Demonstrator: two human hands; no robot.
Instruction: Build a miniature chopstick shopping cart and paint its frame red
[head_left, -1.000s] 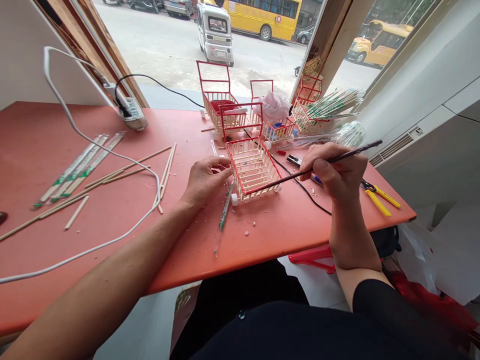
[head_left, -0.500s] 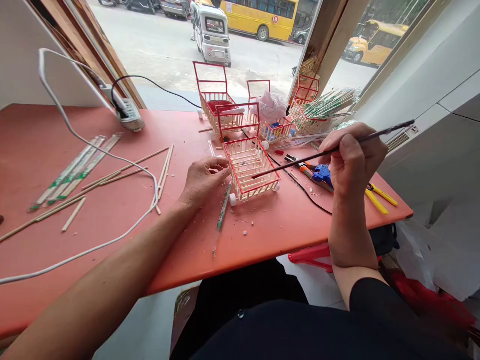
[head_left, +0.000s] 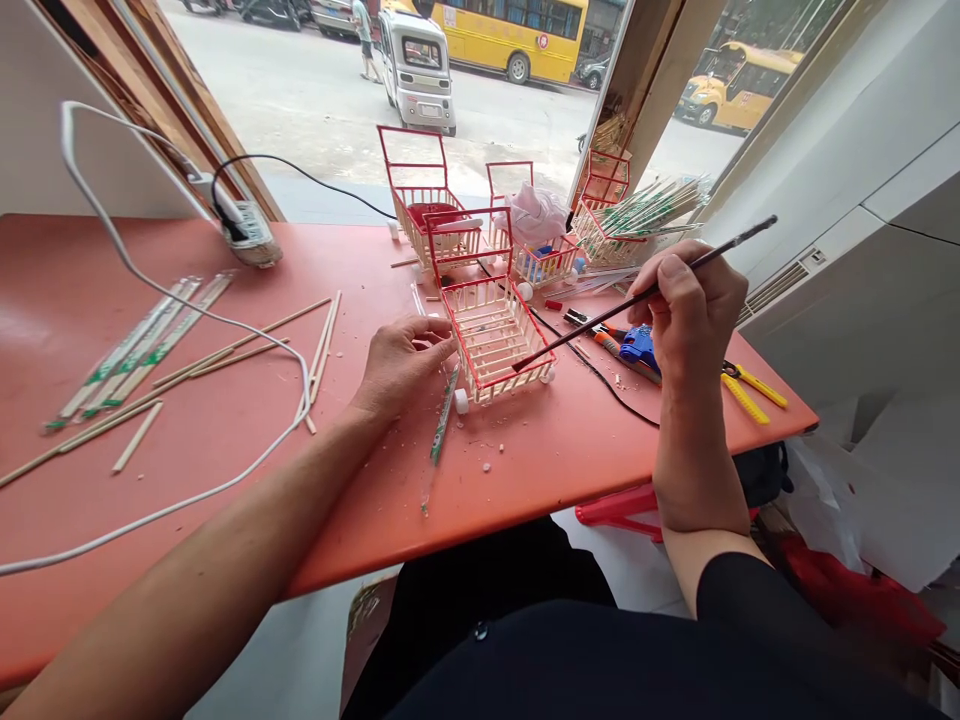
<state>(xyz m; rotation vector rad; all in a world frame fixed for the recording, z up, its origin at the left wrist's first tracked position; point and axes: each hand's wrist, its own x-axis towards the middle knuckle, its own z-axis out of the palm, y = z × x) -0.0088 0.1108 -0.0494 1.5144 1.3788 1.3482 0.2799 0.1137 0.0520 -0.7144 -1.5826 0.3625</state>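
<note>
A miniature shopping cart (head_left: 491,385) made of thin wooden sticks, with red rims and handle and white wheels, stands on the table before me. My left hand (head_left: 409,360) rests at its left side, fingertips closed on the side rail; the far fingers are partly hidden. Between the fingers of my right hand (head_left: 694,290) is a thin, dark paintbrush (head_left: 592,325), slanting down to the left. Its tip is over the near right part of the cart, at or close to the red front rim; contact is unclear.
Behind stand more carts, one with a white bag (head_left: 536,212), another filled with wrapped sticks (head_left: 652,222). Pliers (head_left: 637,345) and yellow-handled cutters (head_left: 750,393) lie right. Loose sticks (head_left: 322,350), packaged sticks (head_left: 142,345) and a white cable (head_left: 187,515) lie left.
My right hand and the paintbrush have shifted left and slightly down, with the brush tip moving toward the cart's front rim. The left hand stays at the cart's side.
</note>
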